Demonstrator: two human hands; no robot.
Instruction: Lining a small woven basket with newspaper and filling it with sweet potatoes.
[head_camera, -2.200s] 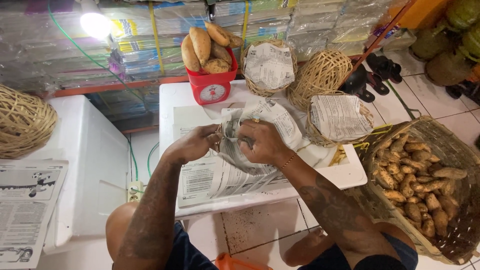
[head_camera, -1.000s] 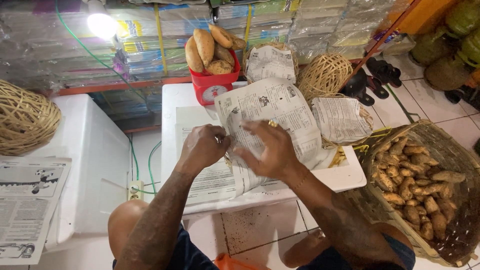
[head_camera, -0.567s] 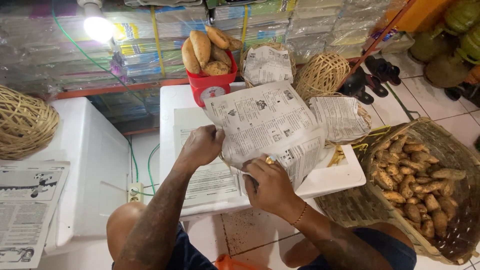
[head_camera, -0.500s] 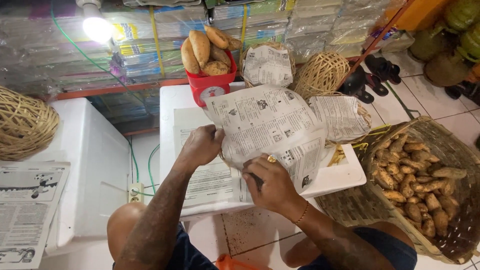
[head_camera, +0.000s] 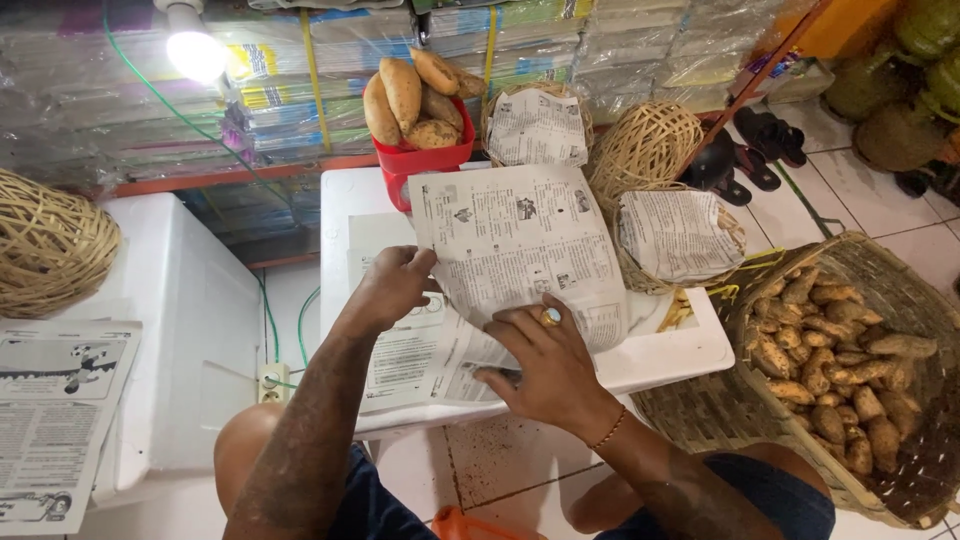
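Two hands work a sheet of newspaper at the frame's centre, spread over the white surface. The left hand pinches its left edge; the right hand, fingers spread flat, presses its lower edge down. A red scale heaped with sweet potatoes stands just above, a big woven basket at lower right

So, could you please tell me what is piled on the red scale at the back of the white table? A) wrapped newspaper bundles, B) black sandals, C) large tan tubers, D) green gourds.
C: the red scale at the back of the white table carries several large tan tubers stacked in its tray.
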